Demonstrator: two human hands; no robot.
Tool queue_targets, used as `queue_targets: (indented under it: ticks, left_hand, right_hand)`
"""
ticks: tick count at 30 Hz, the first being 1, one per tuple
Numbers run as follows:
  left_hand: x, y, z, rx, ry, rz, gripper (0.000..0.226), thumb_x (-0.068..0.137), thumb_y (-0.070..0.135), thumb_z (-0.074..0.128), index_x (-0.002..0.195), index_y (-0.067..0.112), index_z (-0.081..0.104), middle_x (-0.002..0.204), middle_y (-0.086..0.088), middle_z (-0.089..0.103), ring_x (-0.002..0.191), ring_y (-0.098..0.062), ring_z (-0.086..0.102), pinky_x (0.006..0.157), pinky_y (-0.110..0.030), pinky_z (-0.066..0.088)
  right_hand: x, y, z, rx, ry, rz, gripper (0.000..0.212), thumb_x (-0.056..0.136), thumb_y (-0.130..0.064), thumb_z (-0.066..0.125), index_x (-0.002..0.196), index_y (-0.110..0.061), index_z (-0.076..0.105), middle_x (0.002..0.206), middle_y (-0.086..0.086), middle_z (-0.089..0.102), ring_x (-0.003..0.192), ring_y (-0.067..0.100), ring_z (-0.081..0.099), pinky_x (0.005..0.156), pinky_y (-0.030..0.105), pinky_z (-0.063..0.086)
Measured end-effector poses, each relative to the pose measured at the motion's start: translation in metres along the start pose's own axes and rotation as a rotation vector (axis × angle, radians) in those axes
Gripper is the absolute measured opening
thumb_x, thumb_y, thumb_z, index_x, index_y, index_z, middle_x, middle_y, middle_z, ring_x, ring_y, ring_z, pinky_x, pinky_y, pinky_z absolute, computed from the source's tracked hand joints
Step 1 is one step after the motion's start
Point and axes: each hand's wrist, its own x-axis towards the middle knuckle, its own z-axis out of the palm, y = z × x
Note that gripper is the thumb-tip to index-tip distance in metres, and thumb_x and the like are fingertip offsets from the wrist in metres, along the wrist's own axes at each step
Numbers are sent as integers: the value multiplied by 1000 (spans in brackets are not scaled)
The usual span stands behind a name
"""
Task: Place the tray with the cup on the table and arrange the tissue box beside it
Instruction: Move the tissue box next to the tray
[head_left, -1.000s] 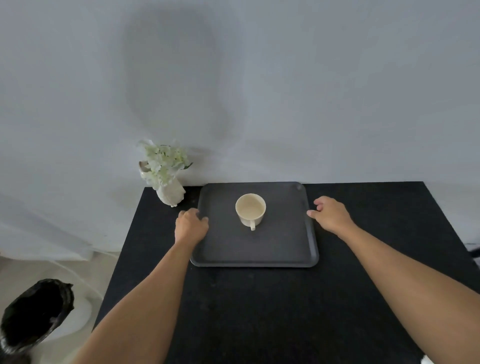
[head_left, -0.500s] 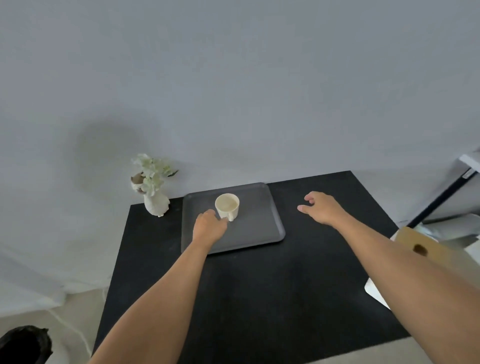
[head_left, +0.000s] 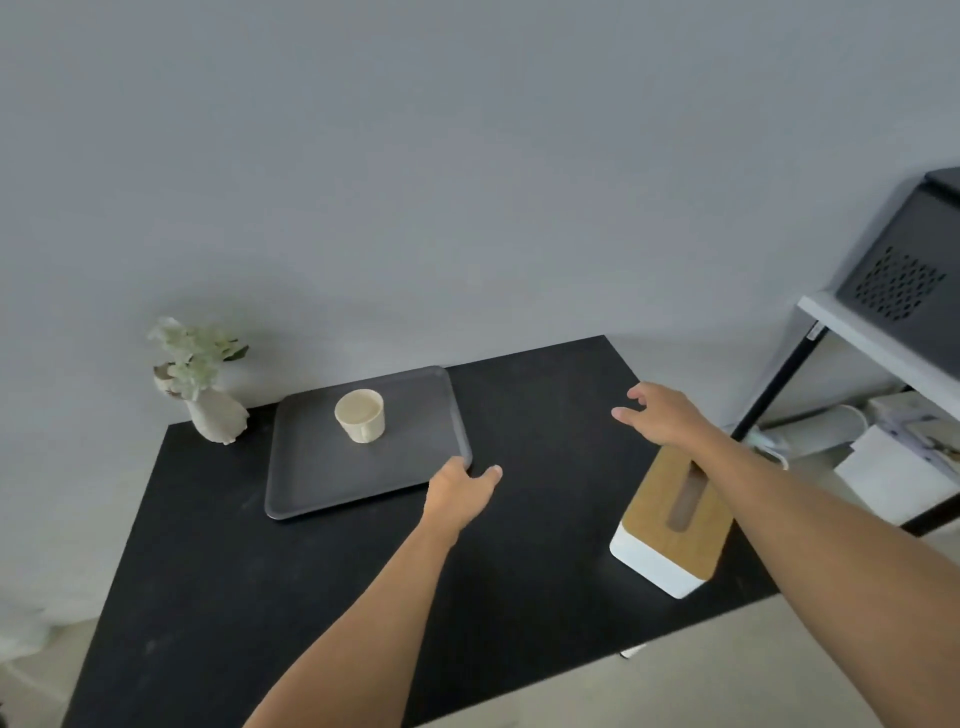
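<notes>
My left hand (head_left: 460, 493) hovers loosely open, empty, by the flat grey rectangular tray's (head_left: 322, 483) near corner; my right hand (head_left: 662, 415) spreads empty-fingered above the wood-topped white tissue box (head_left: 670, 525).

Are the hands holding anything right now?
No. The left hand is open beside the tray, and the right hand is open above the tissue box.

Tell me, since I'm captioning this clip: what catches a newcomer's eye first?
Two bare arms stretch over a black table. The cream cup stands on a grey tray at the far left beside a flower vase. At the right edge, a white tissue box with a wooden lid sits under the right forearm.
</notes>
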Motion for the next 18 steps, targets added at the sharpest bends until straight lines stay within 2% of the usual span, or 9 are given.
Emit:
queue_targets:
  ticks: [3, 5, 7, 10, 13, 15, 16, 18]
  left_hand:
    - [-15, 14, 53, -46, -64, -68, 85, 84, 57, 61, 152, 15, 33, 149, -7, 47, 126, -27, 55, 99, -38, 50]
    - [-22, 23, 88, -60, -86, -109, 85, 84, 57, 62, 152, 16, 32, 148, -6, 46, 125, -28, 55, 101, -44, 52]
    - [-27, 27, 115, -88, -103, -153, 84, 85, 55, 63, 153, 16, 31, 150, -6, 45, 123, -25, 54, 97, -42, 54]
    - [-34, 31, 153, -135, -132, -220, 82, 87, 51, 63, 153, 17, 30, 150, -4, 44, 107, -17, 53, 75, -30, 52]
    - [-34, 34, 183, -159, -155, -265, 81, 89, 47, 63, 154, 15, 28, 146, -5, 46, 115, -21, 55, 78, -31, 53]
    - [-34, 35, 196, -163, -166, -286, 77, 89, 45, 63, 151, 13, 31, 138, -3, 50, 113, -21, 56, 80, -31, 54]
    - [-33, 35, 200, -161, -168, -295, 71, 88, 46, 64, 146, 14, 38, 130, -3, 52, 108, -20, 58, 77, -30, 55]
    - [-32, 34, 207, -143, -168, -317, 43, 86, 48, 66, 114, 18, 54, 102, -3, 58, 86, -16, 59, 68, -28, 54]
  right_hand:
    - [9, 49, -17, 25, 19, 28, 55, 91, -44, 57, 137, -14, 46, 141, 8, 52, 125, 28, 52, 96, 38, 43]
    - [17, 80, -26, 51, 25, 48, 56, 91, -45, 56, 137, -15, 46, 140, 8, 52, 124, 29, 52, 94, 38, 43]
    - [23, 102, -28, 61, 11, 64, 56, 91, -46, 56, 138, -16, 45, 141, 9, 52, 125, 30, 51, 95, 39, 42]
    - [31, 131, -25, 35, -29, 73, 58, 91, -45, 55, 139, -15, 43, 142, 11, 50, 127, 32, 49, 98, 42, 41]
    - [39, 151, -20, -2, -75, 74, 61, 92, -46, 54, 141, -13, 41, 144, 13, 48, 130, 34, 47, 100, 44, 40]
    - [44, 159, -15, -12, -92, 76, 63, 92, -47, 54, 143, -13, 38, 146, 14, 46, 131, 35, 45, 101, 46, 40]
    - [45, 161, -13, -17, -95, 84, 64, 92, -47, 53, 144, -13, 36, 146, 15, 45, 132, 35, 45, 101, 46, 40]
    - [46, 163, -6, -32, -114, 100, 66, 92, -48, 53, 145, -13, 34, 147, 15, 44, 132, 35, 44, 101, 47, 40]
